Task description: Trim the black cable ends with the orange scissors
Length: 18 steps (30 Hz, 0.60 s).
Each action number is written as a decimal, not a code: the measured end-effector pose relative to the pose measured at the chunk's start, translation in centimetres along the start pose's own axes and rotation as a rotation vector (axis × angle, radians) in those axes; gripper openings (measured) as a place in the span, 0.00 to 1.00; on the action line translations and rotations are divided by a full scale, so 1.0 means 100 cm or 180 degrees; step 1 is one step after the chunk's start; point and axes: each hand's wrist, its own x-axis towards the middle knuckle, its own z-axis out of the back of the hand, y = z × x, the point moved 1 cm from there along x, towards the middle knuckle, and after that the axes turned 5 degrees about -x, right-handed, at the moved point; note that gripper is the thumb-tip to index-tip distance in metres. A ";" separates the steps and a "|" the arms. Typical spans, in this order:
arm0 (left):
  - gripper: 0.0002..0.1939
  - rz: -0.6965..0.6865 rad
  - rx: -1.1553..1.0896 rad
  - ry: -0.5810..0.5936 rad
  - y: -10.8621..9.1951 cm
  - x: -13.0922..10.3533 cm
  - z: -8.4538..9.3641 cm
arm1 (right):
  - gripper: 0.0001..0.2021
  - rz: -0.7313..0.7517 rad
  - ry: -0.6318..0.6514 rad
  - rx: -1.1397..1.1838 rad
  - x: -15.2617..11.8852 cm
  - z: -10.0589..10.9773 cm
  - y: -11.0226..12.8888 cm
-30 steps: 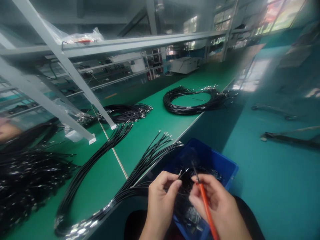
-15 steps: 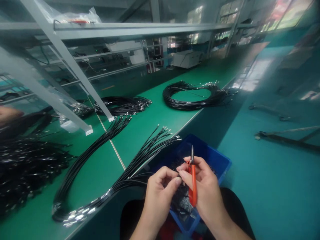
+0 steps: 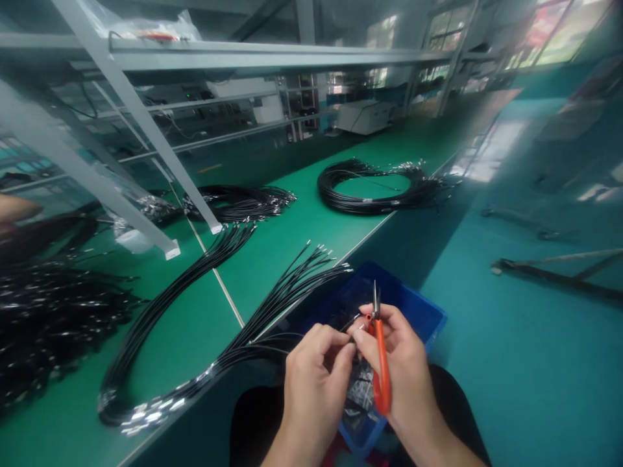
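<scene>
My right hand holds small snips with red handles, their pointed metal blades up. My left hand is closed in a pinch on a black cable near its end. The fingertips of both hands meet around this cable end, so its tip is partly hidden. To the left, a bundle of black cables lies in a curve on the green table, and some strands run towards my left hand. Below both hands stands a blue bin with small dark and clear pieces inside.
Further along the green table lie a coiled cable bundle and another bundle. A large cable pile is at left, beside another person's blurred hand. Grey shelf posts rise from the table. A wheeled stand is at right.
The snips have tilted slightly, with the handles a little lower and further right. My fingers have shifted slightly at the cable end. The view has moved a little.
</scene>
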 end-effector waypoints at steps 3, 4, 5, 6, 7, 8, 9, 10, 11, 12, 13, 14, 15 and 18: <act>0.08 0.0172 -0.0385 0.0123 0.000 0.001 0.003 | 0.14 -0.0154 0.0303 0.0589 0.001 0.001 -0.006; 0.08 0.0232 -0.0519 0.0166 -0.001 0.001 0.004 | 0.13 -0.0209 0.0370 0.0740 0.001 0.001 -0.008; 0.07 0.0284 -0.0637 0.0192 -0.001 0.002 0.005 | 0.13 -0.0254 0.0419 0.0868 0.001 0.001 -0.009; 0.07 0.0321 -0.0734 0.0206 -0.001 0.002 0.006 | 0.13 -0.0288 0.0459 0.0978 0.001 0.000 -0.009; 0.07 0.0347 -0.0815 0.0198 -0.001 0.003 0.006 | 0.12 -0.0324 0.0490 0.1069 0.001 0.000 -0.009; 0.06 0.0370 -0.0902 0.0196 -0.002 0.003 0.007 | 0.12 -0.0365 0.0511 0.1146 0.001 -0.001 -0.009; 0.06 0.0401 -0.0999 0.0204 -0.002 0.004 0.007 | 0.13 -0.0410 0.0519 0.1206 0.001 -0.001 -0.009; 0.06 0.0436 -0.1112 0.0218 -0.002 0.004 0.007 | 0.13 -0.0458 0.0517 0.1249 0.001 -0.002 -0.008; 0.06 0.0480 -0.1234 0.0238 -0.002 0.004 0.007 | 0.14 -0.0502 0.0518 0.1272 0.000 -0.002 -0.008; 0.06 0.0526 -0.1357 0.0253 -0.002 0.004 0.007 | 0.14 -0.0527 0.0517 0.1270 0.000 -0.002 -0.007; 0.06 0.0572 -0.1458 0.0262 -0.002 0.004 0.007 | 0.14 -0.0527 0.0514 0.1241 -0.001 -0.002 -0.007; 0.06 0.0607 -0.1515 0.0264 -0.002 0.004 0.006 | 0.14 -0.0504 0.0502 0.1180 -0.001 -0.001 -0.007; 0.06 0.0622 -0.1514 0.0243 -0.002 0.003 0.006 | 0.14 -0.0451 0.0482 0.1094 -0.002 -0.001 -0.007; 0.07 0.0603 -0.1263 0.0154 -0.002 0.002 0.006 | 0.14 -0.0195 0.0332 0.0703 -0.003 -0.001 -0.007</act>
